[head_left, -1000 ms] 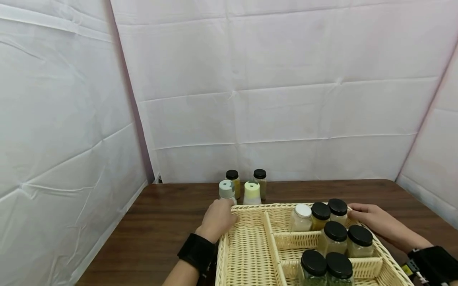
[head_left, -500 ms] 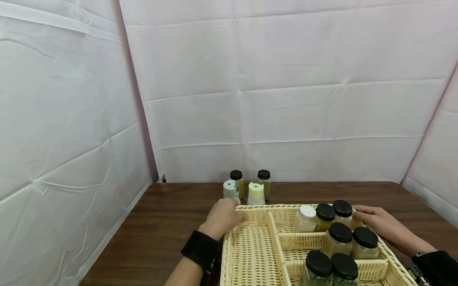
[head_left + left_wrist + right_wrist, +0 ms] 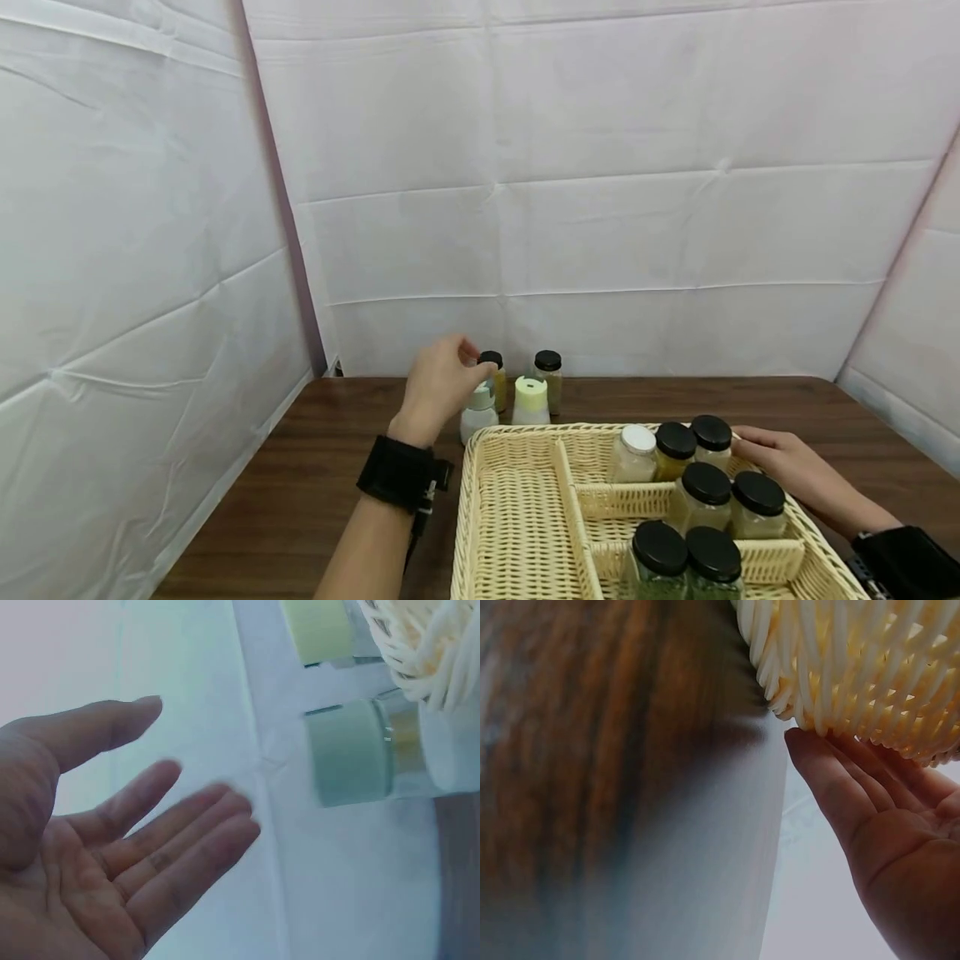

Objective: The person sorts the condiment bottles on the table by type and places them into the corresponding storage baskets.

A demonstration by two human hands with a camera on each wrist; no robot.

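My left hand [image 3: 454, 360] hovers open just above and left of a bottle with a pale grey-green lid [image 3: 480, 410], behind the wicker basket [image 3: 517, 431]. In the left wrist view the left hand's [image 3: 187, 776] fingers are straight and hold nothing, and the grey-green lid [image 3: 352, 754] lies a little beyond the fingertips. My right hand [image 3: 757, 446] lies flat against the basket's far right rim. In the right wrist view its straight fingers [image 3: 832, 772] touch the woven wall [image 3: 855, 667].
Beside the grey-green bottle stand a yellow-lidded bottle [image 3: 531, 400] and two black-lidded bottles [image 3: 491, 371] [image 3: 548, 375]. In the basket's right compartments are several black-lidded jars [image 3: 702, 487] and a white-lidded one [image 3: 633, 454]. White sheets wall in the brown table [image 3: 337, 467].
My left hand has lifted off the basket's far left corner and moved up and back, over the grey-green-lidded bottle. The right hand stays on the basket's right rim.
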